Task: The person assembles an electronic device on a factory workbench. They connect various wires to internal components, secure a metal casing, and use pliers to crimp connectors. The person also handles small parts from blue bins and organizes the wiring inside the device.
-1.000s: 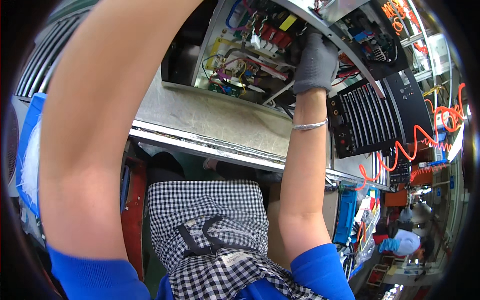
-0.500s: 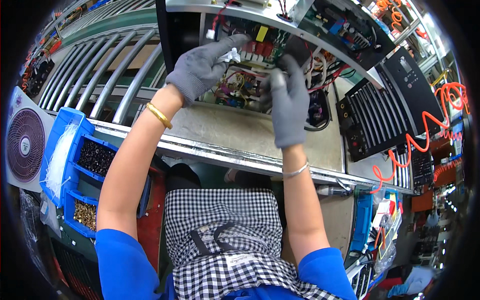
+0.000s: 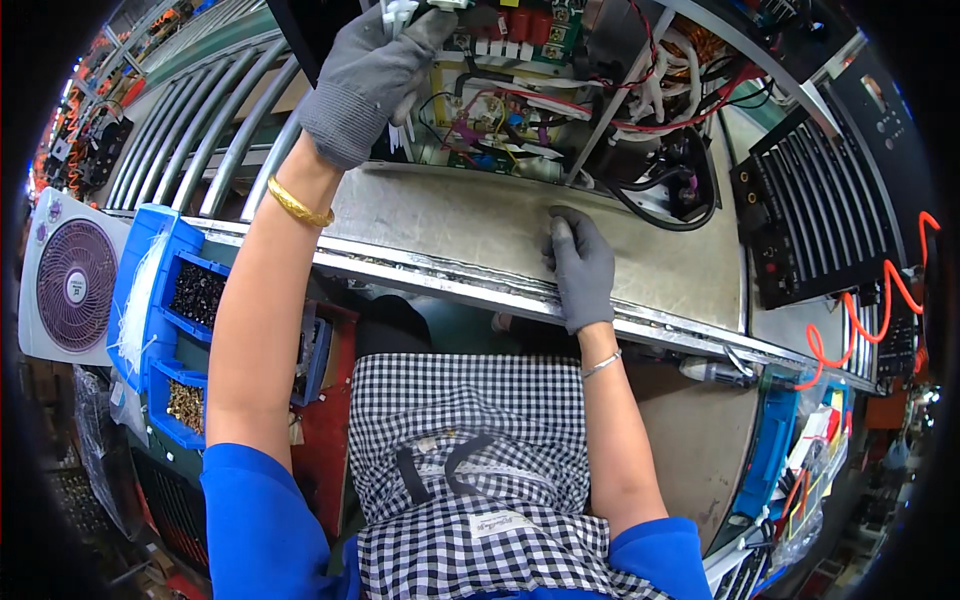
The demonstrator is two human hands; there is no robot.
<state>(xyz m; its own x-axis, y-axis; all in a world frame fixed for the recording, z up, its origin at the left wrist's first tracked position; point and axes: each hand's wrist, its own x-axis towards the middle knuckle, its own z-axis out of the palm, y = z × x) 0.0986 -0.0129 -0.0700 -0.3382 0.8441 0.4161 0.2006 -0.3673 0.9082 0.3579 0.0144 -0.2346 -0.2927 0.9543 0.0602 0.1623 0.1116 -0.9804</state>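
My left hand [image 3: 365,90], in a grey glove, is closed around a small white plastic connector [image 3: 399,14] at the upper left of an opened machine chassis. Behind its fingers lies a circuit board [image 3: 562,40] with red components and white sockets. Below that board, coloured wires [image 3: 490,115] run across a second board. My right hand [image 3: 582,268], also gloved in grey, is down at the front of the metal bench top [image 3: 450,215], apart from the chassis. Its fingers are curled, and whatever they may hold is hidden.
A black vented panel [image 3: 825,215] stands at the right, with an orange coiled hose [image 3: 885,300] before it. Blue bins of black screws [image 3: 200,292] and brass screws [image 3: 186,405] sit at the left, beside white cable ties [image 3: 138,300] and a fan [image 3: 75,285]. Rollers [image 3: 210,130] run behind.
My right hand has drawn back from inside the chassis to the bench's front. My left hand has moved up and left, still holding the white connector. The whole view has shifted.
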